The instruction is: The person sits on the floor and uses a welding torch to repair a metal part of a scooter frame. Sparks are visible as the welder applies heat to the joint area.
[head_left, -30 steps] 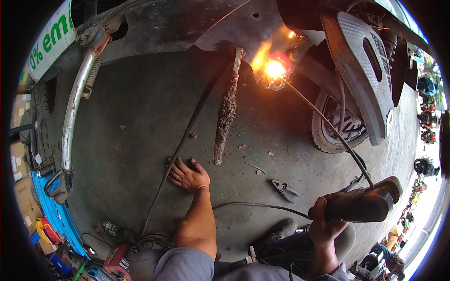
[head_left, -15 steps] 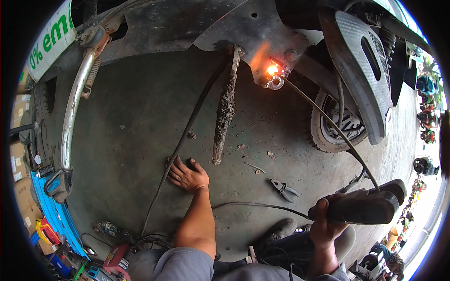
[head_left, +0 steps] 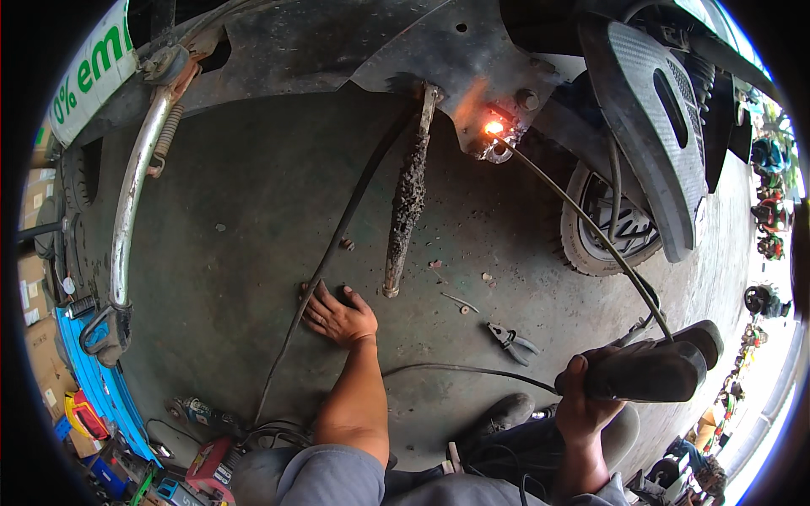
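thin rod (head_left: 590,223) slightly leftward, at glowing bracket (head_left: 483,94)

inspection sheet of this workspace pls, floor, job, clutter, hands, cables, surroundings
Surface: grey floor, scattered dark debris
Job: welding electrode in electrode holder; tip at glowing spot on metal bracket
Clutter: pliers and thin metal piece on floor
Hands: left spread on floor; right grips holder
Cables: one passes left fingertips; another leads toward holder
Surroundings: wheel, silver side stand, cardboard boxes
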### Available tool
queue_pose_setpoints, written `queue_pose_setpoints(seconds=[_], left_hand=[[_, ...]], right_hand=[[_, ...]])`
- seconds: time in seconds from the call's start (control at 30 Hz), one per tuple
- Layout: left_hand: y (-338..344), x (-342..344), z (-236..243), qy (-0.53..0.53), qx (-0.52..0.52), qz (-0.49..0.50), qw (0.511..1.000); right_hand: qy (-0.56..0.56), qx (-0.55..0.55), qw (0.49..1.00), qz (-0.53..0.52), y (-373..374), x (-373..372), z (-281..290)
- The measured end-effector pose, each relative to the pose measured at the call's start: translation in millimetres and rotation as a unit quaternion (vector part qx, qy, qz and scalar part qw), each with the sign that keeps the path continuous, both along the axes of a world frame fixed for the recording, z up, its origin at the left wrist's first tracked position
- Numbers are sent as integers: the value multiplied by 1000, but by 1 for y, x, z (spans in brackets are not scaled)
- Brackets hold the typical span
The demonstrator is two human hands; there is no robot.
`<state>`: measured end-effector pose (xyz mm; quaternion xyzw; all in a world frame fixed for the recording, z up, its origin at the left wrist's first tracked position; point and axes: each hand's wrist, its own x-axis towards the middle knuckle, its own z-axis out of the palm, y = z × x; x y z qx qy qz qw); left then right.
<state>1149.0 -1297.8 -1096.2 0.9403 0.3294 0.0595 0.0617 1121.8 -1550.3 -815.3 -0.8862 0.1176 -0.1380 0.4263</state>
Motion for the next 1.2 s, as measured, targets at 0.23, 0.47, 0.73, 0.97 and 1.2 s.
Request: queue_pose_setpoints(seconds=[0.23,0.47,0.73,0.97,1.2], left_hand=[[0,0,1,3,-5,-2,1000],[0,0,2,-1,1,-6,1000],[0,-1,-2,4,6,2,1000],[2,-2,-1,4,11,-1,1000],[0,-1,-3,-4,6,-5,1000]], right_hand=[[32,6,999,-15,-2,-4,0],[27,-111,993,37,-8,-3,-1],[28,-107,994,21,-6,-6,-3],[32,-150,988,27,-3,-4,-2],[41,-146,987,46,-6,-4,-1]])
